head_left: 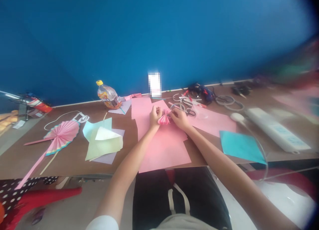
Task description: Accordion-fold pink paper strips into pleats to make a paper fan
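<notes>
A small pleated pink paper fan (pixel 164 118) is held up between my two hands, above the pink sheets (pixel 163 153) spread on the table. My left hand (pixel 155 116) closes its fingers on the fan's left side. On the right side, my right hand (pixel 179 117) pinches the fan near its gathered middle. The fingertips partly cover the folds there. Scissors (pixel 190 112) lie just beyond my right hand, partly hidden behind it.
A finished-looking pink fan with paper tails (pixel 62 135) lies left, beside pale loose sheets (pixel 106 145). A yellow-capped bottle (pixel 108 96) stands at the back. Rightward are a teal sheet (pixel 240 145), a white power strip (pixel 276 128) with a cable, and a tangle of cords (pixel 199 92).
</notes>
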`<state>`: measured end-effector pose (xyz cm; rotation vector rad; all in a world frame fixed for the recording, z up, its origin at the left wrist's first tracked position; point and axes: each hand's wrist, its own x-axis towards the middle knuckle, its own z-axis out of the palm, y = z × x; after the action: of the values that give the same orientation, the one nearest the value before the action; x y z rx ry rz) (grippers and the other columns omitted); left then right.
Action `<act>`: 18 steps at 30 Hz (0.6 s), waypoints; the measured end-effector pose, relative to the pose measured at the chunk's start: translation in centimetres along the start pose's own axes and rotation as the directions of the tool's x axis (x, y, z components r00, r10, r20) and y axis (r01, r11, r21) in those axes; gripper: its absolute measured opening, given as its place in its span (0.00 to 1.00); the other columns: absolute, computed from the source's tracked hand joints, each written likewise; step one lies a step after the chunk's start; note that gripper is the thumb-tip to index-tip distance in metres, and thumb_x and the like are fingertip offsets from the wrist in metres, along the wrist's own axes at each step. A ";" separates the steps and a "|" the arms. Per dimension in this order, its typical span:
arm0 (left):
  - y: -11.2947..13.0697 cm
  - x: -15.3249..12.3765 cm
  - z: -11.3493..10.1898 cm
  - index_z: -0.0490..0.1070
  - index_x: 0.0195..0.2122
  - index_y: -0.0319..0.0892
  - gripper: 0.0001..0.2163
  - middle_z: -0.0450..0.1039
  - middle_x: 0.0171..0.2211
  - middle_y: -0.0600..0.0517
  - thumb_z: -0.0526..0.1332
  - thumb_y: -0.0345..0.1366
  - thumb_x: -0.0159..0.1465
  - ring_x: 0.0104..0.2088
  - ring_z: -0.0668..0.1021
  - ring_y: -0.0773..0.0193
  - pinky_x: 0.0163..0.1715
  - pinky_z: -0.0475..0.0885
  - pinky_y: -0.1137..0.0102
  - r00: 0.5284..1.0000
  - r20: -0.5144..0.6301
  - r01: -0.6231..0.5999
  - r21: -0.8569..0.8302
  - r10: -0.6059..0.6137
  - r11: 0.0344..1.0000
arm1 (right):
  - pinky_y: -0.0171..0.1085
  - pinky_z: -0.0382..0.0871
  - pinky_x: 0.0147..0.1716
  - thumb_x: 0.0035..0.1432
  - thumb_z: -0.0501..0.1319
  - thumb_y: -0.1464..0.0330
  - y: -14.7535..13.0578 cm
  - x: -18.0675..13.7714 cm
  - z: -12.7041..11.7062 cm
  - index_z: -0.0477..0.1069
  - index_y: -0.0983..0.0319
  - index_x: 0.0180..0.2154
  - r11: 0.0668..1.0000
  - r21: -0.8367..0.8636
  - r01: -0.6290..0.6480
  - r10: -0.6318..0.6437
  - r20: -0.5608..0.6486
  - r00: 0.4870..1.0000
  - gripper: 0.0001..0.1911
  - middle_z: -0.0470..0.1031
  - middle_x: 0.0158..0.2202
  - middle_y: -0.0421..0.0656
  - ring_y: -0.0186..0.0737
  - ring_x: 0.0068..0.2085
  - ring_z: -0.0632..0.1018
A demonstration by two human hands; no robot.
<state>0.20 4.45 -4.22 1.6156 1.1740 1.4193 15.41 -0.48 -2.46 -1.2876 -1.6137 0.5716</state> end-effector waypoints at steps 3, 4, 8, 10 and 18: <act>-0.3 0.1 0.1 0.64 0.35 0.44 0.06 0.71 0.30 0.52 0.61 0.38 0.59 0.31 0.75 0.65 0.35 0.69 0.70 0.997 -0.068 0.034 0.047 -0.030 0.998 | 0.36 0.62 0.29 0.58 0.53 0.63 -0.3 -0.1 0.0 0.66 0.60 0.28 0.999 0.027 -0.037 0.037 -0.007 0.999 0.10 0.73 0.27 0.41 0.36 0.26 0.71; -0.5 0.1 0.2 0.64 0.35 0.44 0.07 0.71 0.30 0.52 0.61 0.37 0.59 0.31 0.75 0.64 0.35 0.69 0.69 0.996 -0.072 0.058 0.044 -0.055 0.997 | 0.36 0.62 0.29 0.59 0.53 0.63 -0.4 -0.1 0.0 0.66 0.60 0.29 0.997 0.047 -0.053 0.053 -0.003 0.999 0.10 0.74 0.27 0.41 0.36 0.26 0.71; -0.9 0.0 1.1 0.64 0.36 0.42 0.08 0.71 0.30 0.51 0.62 0.36 0.58 0.32 0.76 0.63 0.36 0.70 0.68 0.976 -0.004 0.216 -0.068 -0.217 0.974 | 0.36 0.63 0.28 0.59 0.52 0.63 0.0 -0.2 0.2 0.64 0.59 0.29 0.992 0.098 -0.083 0.087 -0.036 0.996 0.09 0.74 0.27 0.41 0.37 0.26 0.72; -0.5 -0.4 1.5 0.65 0.38 0.42 0.10 0.72 0.30 0.51 0.63 0.36 0.57 0.32 0.77 0.63 0.36 0.71 0.67 0.960 0.026 0.279 -0.143 -0.278 0.950 | 0.36 0.63 0.28 0.58 0.51 0.64 0.2 -0.1 0.3 0.63 0.59 0.28 0.993 0.081 -0.089 0.095 -0.072 0.993 0.09 0.72 0.25 0.40 0.37 0.26 0.71; 1.4 -1.3 1.8 0.61 0.48 0.43 0.23 0.74 0.38 0.48 0.66 0.42 0.55 0.40 0.78 0.62 0.42 0.72 0.66 0.940 0.115 0.340 -0.363 -0.321 0.867 | 0.35 0.65 0.31 0.58 0.52 0.64 0.5 0.0 0.5 0.61 0.59 0.28 0.991 0.108 -0.074 0.088 -0.130 0.988 0.08 0.70 0.27 0.40 0.37 0.29 0.72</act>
<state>2.21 2.84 -3.76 1.1138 1.0130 1.2759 15.22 -0.20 -3.07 -1.2920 -1.4084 0.5969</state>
